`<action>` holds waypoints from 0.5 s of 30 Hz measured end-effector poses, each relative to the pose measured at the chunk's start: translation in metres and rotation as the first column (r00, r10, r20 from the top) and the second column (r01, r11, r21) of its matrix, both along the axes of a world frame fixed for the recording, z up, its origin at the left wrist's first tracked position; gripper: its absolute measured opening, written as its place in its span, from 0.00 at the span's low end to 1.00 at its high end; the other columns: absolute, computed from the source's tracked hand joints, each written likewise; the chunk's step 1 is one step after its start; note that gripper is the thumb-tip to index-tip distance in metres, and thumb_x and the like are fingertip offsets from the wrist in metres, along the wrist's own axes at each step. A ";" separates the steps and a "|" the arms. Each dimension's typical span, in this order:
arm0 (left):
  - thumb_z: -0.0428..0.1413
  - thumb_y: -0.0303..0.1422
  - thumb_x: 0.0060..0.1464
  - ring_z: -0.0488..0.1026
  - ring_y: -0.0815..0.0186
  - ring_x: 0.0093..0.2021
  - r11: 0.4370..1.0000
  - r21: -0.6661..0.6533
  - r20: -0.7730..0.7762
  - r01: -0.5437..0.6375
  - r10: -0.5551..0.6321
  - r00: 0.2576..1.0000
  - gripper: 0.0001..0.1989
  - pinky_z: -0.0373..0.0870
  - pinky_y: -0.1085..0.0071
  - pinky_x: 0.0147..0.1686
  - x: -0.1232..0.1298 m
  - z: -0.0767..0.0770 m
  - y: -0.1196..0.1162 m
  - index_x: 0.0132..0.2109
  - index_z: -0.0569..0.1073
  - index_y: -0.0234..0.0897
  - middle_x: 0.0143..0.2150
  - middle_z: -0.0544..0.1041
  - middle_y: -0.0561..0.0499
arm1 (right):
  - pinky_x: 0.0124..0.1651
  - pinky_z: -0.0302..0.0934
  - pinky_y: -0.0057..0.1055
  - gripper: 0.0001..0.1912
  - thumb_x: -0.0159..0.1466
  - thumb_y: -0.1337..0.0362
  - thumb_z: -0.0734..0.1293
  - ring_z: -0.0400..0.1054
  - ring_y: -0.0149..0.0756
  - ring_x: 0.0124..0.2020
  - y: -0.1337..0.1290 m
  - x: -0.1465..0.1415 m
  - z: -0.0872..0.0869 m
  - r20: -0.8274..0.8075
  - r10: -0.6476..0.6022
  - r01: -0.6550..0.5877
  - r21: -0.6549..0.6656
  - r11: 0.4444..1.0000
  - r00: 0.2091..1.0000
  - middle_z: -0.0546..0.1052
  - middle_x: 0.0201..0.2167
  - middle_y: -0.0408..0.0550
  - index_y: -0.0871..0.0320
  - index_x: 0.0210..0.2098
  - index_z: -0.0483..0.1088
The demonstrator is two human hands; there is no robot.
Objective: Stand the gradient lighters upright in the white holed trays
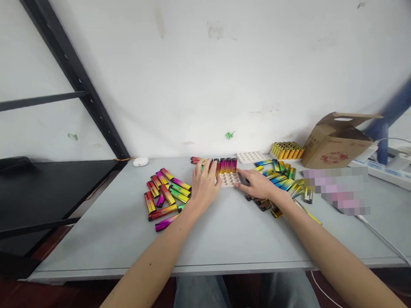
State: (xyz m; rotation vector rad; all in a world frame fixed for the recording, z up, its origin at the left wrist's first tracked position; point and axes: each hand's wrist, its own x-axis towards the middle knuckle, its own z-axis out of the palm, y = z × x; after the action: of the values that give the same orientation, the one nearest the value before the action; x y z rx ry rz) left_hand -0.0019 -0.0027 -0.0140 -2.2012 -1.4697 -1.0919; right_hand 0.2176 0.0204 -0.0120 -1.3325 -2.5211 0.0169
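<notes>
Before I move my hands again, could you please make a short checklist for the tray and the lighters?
1. Far row of the tray: ok, lighters sit side by side; the left end is behind the left hand.
2. Near holes of the tray: ok, they show open.
3. What the left hand holds: cannot tell, it covers the lighters there.
4. Right hand: ok, open at the tray's right edge, no lighter visible in it.
5. Left pile: ok, it lies beside the left hand.
6. Space around the right hand: not ok, the right pile crowds it.
</notes>
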 end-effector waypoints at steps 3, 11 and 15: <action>0.53 0.29 0.54 0.58 0.48 0.61 1.000 0.010 0.034 0.019 -0.019 0.999 0.22 0.58 0.52 0.57 -0.003 0.005 0.001 0.57 0.68 0.35 0.59 0.69 0.41 | 0.54 0.58 0.41 0.32 0.67 0.48 0.57 0.67 0.52 0.53 -0.001 -0.001 0.001 -0.001 -0.005 0.005 -0.007 1.000 1.000 0.74 0.52 0.59 0.62 0.64 0.56; 0.48 0.35 0.59 0.68 0.53 0.52 0.977 -0.206 0.252 -0.049 0.102 0.962 0.13 0.63 0.56 0.52 -0.044 0.025 0.022 0.48 0.71 0.37 0.50 0.74 0.43 | 0.55 0.57 0.41 0.35 0.67 0.49 0.57 0.64 0.52 0.55 -0.006 -0.001 0.004 0.035 -0.037 0.039 -0.045 0.998 0.999 0.72 0.54 0.62 0.66 0.66 0.53; 0.44 0.40 0.62 0.67 0.56 0.55 0.895 -0.446 0.166 0.013 0.068 0.984 0.18 0.63 0.59 0.54 -0.066 0.018 0.033 0.54 0.67 0.39 0.56 0.70 0.44 | 0.53 0.57 0.40 0.35 0.67 0.49 0.56 0.64 0.53 0.55 -0.007 -0.002 0.004 0.022 -0.037 0.038 -0.059 0.998 0.999 0.72 0.54 0.63 0.66 0.65 0.54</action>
State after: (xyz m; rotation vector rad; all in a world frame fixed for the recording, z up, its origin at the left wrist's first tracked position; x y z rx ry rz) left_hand -0.0683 0.0301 0.0042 -2.4140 -1.9943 -1.0441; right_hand 0.2160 0.0138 -0.0082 -1.4097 -2.5306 0.0703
